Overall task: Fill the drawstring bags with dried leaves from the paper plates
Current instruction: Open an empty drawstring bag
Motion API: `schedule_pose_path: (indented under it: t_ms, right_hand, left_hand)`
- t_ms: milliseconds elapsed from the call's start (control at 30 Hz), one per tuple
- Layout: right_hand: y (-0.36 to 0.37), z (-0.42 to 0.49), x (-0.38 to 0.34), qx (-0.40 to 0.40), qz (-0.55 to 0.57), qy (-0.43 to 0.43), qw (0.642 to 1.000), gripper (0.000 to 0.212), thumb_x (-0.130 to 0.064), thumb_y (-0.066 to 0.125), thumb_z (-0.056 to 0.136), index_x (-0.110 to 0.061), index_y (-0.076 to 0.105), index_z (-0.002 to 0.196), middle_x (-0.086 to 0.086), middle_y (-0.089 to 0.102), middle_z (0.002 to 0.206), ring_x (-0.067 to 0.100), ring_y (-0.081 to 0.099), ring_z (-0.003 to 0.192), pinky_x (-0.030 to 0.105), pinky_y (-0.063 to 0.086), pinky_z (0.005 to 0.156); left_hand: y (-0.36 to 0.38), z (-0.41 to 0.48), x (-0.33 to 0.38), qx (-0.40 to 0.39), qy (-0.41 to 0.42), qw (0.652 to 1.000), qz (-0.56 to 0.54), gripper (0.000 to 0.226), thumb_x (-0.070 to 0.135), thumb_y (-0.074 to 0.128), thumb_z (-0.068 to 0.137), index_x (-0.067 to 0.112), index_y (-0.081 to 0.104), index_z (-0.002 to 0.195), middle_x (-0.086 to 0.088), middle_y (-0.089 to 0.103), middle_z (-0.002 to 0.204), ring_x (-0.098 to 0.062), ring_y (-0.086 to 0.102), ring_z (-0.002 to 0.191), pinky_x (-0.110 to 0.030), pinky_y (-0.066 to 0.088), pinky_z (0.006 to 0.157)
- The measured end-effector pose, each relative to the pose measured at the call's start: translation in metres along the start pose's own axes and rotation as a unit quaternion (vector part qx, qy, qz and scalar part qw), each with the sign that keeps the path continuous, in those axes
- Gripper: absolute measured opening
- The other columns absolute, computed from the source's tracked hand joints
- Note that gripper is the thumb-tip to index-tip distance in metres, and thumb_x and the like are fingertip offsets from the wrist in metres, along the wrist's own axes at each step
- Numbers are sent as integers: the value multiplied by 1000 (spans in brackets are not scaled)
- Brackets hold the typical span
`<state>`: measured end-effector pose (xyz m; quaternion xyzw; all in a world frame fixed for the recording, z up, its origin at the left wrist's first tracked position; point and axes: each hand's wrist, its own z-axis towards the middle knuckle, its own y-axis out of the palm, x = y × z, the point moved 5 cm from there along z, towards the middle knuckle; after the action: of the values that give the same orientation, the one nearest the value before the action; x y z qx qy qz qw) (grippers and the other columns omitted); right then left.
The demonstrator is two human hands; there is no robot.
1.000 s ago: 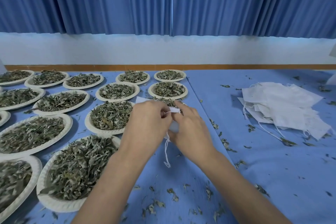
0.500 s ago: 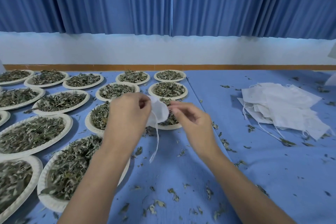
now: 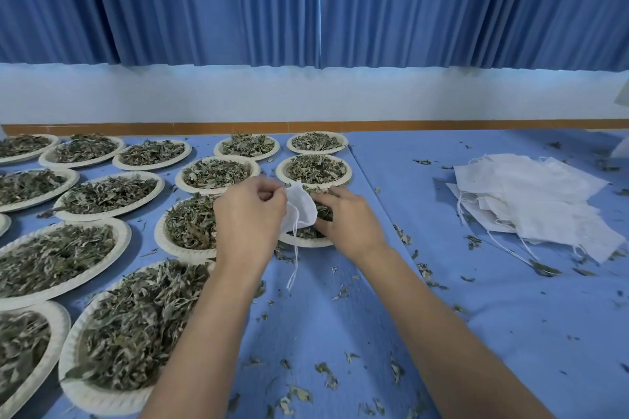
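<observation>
Hands met mid-table above a paper plate (image 3: 308, 243). Left hand (image 3: 250, 214) had its fingers curled, pinching the rim of a white drawstring bag (image 3: 301, 209) and holding it up off the table, mouth toward the right. Right hand (image 3: 345, 219) was curled round a clump of dried leaves (image 3: 323, 211), right against the bag's mouth. How much was inside the bag: can't tell. The drawstring (image 3: 296, 258) hung loose below the bag, between the two wrists, its end close to the tablecloth. The plate under the bag and right hand held leaves and was mostly hidden by both.

Left of it, more paper plates (image 3: 66, 350) sat in rows out to the left edge and the far side, each heaped with dried leaves, rims close together. The nearest one lay partly under the left forearm.

On the right, well apart from the hands, lay a loose stack of empty white bags (image 3: 531, 201), flat, strings trailing off its near edge. Leaf scraps (image 3: 326, 372) were scattered over the blue tablecloth (image 3: 476, 333), thickest near the person. Behind the table ran a wooden strip (image 3: 408, 126), a white wall (image 3: 340, 95) and blue pleated curtains (image 3: 204, 3).
</observation>
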<state>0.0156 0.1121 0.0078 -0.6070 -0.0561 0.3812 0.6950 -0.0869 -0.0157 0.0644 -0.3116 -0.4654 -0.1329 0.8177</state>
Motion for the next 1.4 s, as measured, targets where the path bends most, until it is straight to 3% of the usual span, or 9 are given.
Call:
schedule_pose_path:
  t_ms: [167,500,600,700,900,1000,1133,1267,1400]
  right_hand:
    - [-3,-1,-1,36,23,-15,999,29,-21,61,91,-23,67,120,4,58,121,23,58,105,32,48,83]
    - [-23,-3,2,185,193,10,964,18,-16,67,87,-15,74,103,3,70,107,15,62,98,10,34,81]
    - [-24,-2,4,179,221,28,958,17,-17,68,87,-17,75,102,1,70,107,10,63,90,8,38,73]
    - [-16,-3,8,149,248,44,956,16,-18,67,87,-18,74,102,-3,72,102,-3,55,53,6,38,53]
    - [-21,-4,13,178,384,86,902,13,-25,71,85,-25,74,97,-27,60,74,2,48,42,9,40,44]
    - [-15,-7,11,156,378,88,908,14,-22,71,85,-20,75,99,-19,57,63,3,42,35,10,30,37]
    - [-14,-5,11,166,448,108,872,10,-25,73,83,-28,73,92,-16,53,44,7,35,40,14,34,41]
    - [-10,-5,16,166,509,130,835,15,-22,75,81,-36,70,83,-8,61,59,12,46,57,26,48,60]
    - [-7,-6,29,189,531,156,811,15,-21,75,81,-35,69,82,-6,66,79,8,58,72,25,48,73]
  left_hand:
    - [3,4,-11,2,-38,998,-43,10,16,63,88,21,68,81,7,67,66,-8,66,65,-34,57,76]
    - [-5,10,-8,49,-45,993,-99,14,18,65,86,27,67,75,8,68,65,2,61,50,-24,54,65]
    - [-11,16,-2,73,-30,991,-107,21,19,64,86,33,63,71,9,68,65,1,61,49,-24,53,65]
    - [-13,17,1,94,-17,989,-115,11,20,63,87,27,67,81,7,69,70,0,63,52,-25,54,66]
    - [-19,19,-9,124,-37,983,-133,10,19,64,88,18,72,92,7,69,68,2,62,52,-19,52,62]
    - [-19,18,-11,123,-40,982,-135,8,18,64,87,22,71,85,7,68,67,2,62,51,-20,51,63]
    - [-16,19,-11,124,-38,984,-123,8,21,64,87,24,71,84,10,68,68,2,62,53,-12,49,58]
    - [-2,16,-11,103,-33,990,-94,10,21,64,87,25,71,81,12,66,68,-14,67,70,-28,53,73]
    - [20,9,-20,77,-42,994,-61,16,18,63,89,10,75,94,-2,72,77,-21,69,75,-36,54,80]
